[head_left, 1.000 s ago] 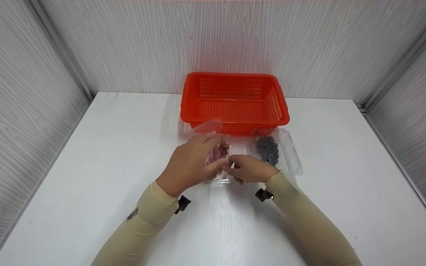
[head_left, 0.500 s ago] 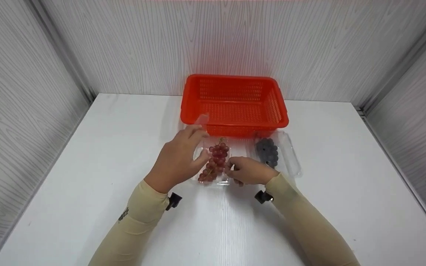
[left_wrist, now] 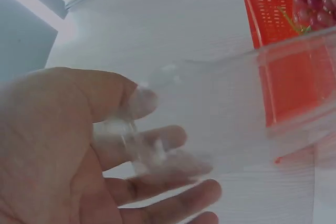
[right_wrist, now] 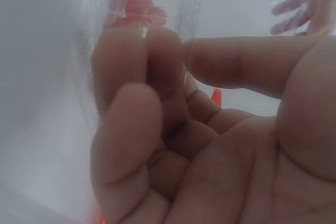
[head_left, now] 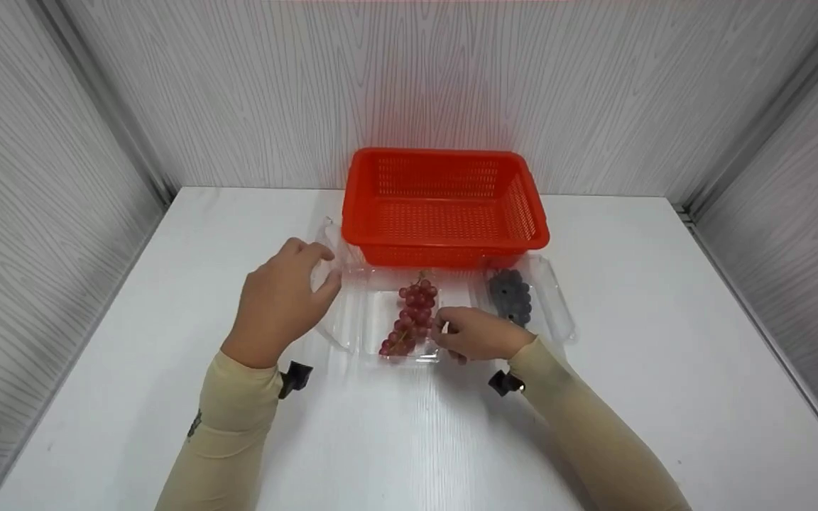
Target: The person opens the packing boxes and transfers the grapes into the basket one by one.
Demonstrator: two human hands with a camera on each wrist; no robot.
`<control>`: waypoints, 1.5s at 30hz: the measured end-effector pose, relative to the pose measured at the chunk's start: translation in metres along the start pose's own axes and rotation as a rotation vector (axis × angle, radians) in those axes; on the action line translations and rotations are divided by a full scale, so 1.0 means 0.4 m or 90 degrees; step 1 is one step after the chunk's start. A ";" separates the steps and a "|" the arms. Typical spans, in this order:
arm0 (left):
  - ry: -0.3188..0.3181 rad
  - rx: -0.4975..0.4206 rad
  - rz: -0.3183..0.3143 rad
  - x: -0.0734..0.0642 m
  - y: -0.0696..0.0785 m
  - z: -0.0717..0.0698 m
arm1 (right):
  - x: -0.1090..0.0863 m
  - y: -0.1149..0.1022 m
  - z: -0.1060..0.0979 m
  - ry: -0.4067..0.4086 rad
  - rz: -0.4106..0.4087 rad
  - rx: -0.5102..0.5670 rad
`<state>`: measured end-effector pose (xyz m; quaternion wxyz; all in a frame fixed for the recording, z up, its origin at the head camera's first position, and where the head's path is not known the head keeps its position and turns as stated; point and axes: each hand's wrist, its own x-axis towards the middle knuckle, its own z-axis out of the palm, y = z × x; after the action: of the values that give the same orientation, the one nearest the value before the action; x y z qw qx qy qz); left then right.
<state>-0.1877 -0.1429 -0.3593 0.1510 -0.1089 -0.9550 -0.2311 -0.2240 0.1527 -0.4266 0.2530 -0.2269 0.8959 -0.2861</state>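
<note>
A clear plastic clamshell box (head_left: 380, 358) lies in front of me with a bunch of red grapes (head_left: 416, 312) in its base. Its lid (head_left: 341, 330) is swung out to the left. My left hand (head_left: 277, 298) is at that lid, thumb and fingers spread; in the left wrist view, thumb and fingertips show through the lid (left_wrist: 220, 114). At the right side of the base, my right hand (head_left: 483, 333) pinches the box's edge between thumb and curled fingers. In the right wrist view those fingers partly cover the red grapes (right_wrist: 139, 9).
A red plastic basket (head_left: 444, 255) stands behind the box, near the back wall. To the right, partly behind my right hand, is another clear clamshell (head_left: 558, 305) with dark grapes (head_left: 510, 292). Pale panels (head_left: 444, 85) enclose the white table (head_left: 395, 440).
My left hand has moved left and toward me, and the lid has swung down to the left, uncovering the red grapes. The right hand has stayed at the box's edge.
</note>
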 end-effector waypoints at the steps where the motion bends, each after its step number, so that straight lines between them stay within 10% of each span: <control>1: -0.017 0.005 -0.020 -0.002 -0.009 -0.007 | 0.000 0.001 0.001 -0.001 0.000 0.001; 14: -0.283 0.064 -0.174 0.001 -0.103 -0.009 | 0.000 0.005 -0.004 0.000 -0.007 -0.008; 31: -0.441 0.030 -0.198 0.038 -0.200 0.077 | -0.009 -0.003 -0.007 -0.007 -0.019 -0.030; 45: -0.456 0.069 -0.158 0.044 -0.187 0.110 | -0.007 0.005 -0.005 -0.011 -0.006 -0.036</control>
<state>-0.2354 -0.1845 -0.4213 -0.2157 -0.0582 -0.9640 -0.1443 -0.2236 0.1564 -0.4255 0.2529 -0.2408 0.9002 -0.2601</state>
